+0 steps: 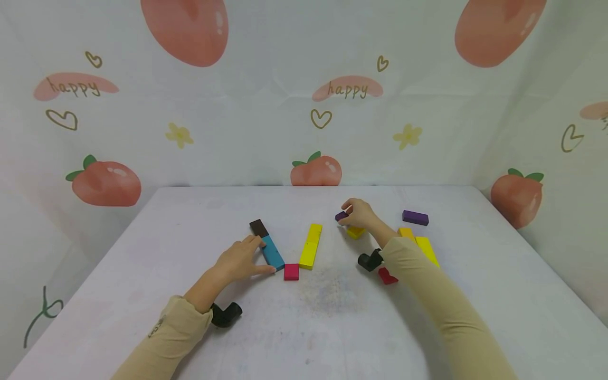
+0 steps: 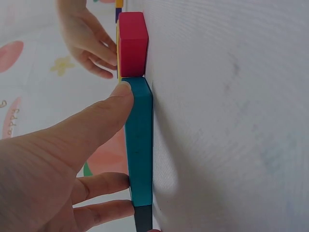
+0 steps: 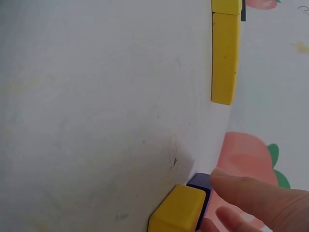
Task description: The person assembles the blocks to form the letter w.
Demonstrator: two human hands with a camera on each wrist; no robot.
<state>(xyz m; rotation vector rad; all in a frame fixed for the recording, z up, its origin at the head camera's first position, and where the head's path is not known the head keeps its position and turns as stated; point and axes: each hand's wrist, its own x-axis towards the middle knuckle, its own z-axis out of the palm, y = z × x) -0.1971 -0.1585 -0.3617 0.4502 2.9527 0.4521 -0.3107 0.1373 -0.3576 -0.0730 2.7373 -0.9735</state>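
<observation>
My left hand (image 1: 242, 258) rests on a long blue block (image 1: 273, 254), thumb near its close end and fingertips along its far part. A dark brown block (image 1: 259, 228) continues the blue one at the far end. Just off the near end sits a red block (image 1: 291, 272), beside two yellow blocks (image 1: 311, 246) in a slanted line. My right hand (image 1: 361, 215) pinches a small purple block (image 1: 341, 216) between thumb and fingers. Right against that purple block in the right wrist view is a yellow block (image 3: 178, 210). The hand covers part of the purple block.
A second purple block (image 1: 415, 217) lies at the far right. Yellow blocks (image 1: 428, 250) and a red notched block (image 1: 388, 276) lie around my right forearm, which hides some of them. Black wrist cameras (image 1: 227, 315) hang from both wrists. A printed curtain (image 1: 266, 105) stands behind the table.
</observation>
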